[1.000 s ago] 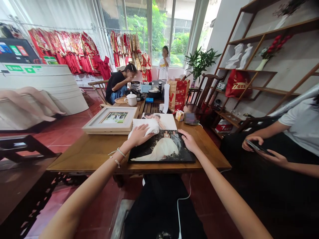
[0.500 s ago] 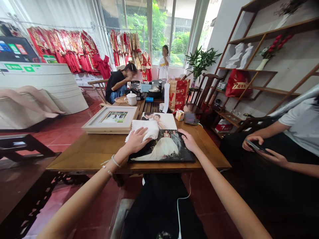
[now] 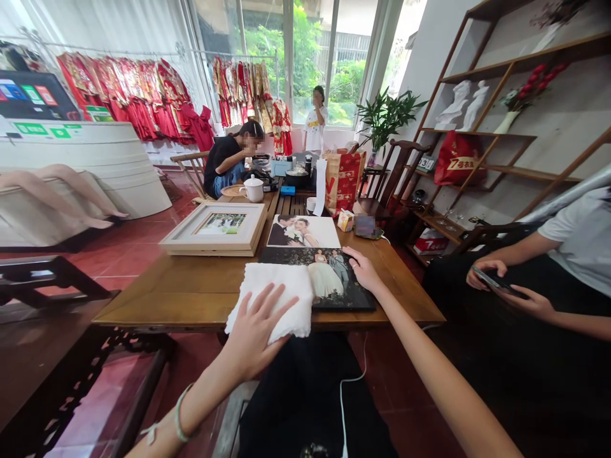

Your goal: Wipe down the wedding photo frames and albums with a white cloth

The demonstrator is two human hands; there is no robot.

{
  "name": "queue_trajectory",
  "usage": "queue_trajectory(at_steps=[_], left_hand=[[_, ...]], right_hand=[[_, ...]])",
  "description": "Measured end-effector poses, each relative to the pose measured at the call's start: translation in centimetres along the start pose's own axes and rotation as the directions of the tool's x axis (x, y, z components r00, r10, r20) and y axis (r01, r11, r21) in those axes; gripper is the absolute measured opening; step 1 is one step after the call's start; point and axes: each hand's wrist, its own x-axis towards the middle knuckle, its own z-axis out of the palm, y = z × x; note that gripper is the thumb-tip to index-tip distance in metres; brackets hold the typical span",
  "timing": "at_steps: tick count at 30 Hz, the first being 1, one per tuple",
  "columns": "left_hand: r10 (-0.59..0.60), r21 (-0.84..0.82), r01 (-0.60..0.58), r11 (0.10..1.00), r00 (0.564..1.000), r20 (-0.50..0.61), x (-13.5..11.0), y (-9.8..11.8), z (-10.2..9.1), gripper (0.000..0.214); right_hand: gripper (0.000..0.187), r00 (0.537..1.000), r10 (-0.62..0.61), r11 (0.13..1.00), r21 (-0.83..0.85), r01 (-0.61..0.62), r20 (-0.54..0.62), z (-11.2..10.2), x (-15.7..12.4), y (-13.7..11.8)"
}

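Observation:
A dark wedding photo panel lies at the table's front edge, with a couple outdoors printed on it. My left hand is spread flat over a folded white cloth, fingers apart. The cloth covers the panel's lower left part and reaches over the table's front edge. At the panel's right edge, my right hand has its fingers bent around the border; its underside is hidden. Just behind lies a lighter wedding photo panel.
Pale picture frames are stacked at left on the wooden table. Farther back stand a white lidded cup, a red paper bag and a small box. At right a seated person holds a phone. A white cable crosses my lap.
My left hand and the white cloth have come down toward me, from the panel's upper left to its front edge, uncovering part of the rear photo. My right hand stays in place.

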Motion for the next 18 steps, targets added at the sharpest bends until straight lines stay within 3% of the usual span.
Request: queue_trajectory(at_steps=[4,11,18], left_hand=[[-0.010,-0.020,0.011,1.000,0.999,0.047,2.6,-1.5,-0.2,0.051],[-0.006,-0.015,0.008,1.000,0.992,0.130,9.6,-4.4,0.5,0.053],[-0.125,0.018,0.125,0.992,0.992,0.032,15.5,-7.1,2.7,0.055]], right_hand=[[0.043,1.000,-0.006,1.000,-0.014,0.006,0.009,-0.1,0.1,0.0],[0.042,1.000,-0.017,1.000,0.015,0.017,0.009,-0.1,0.0,0.1],[0.042,1.000,-0.011,1.000,-0.001,0.011,0.012,-0.1,0.0,0.1]])
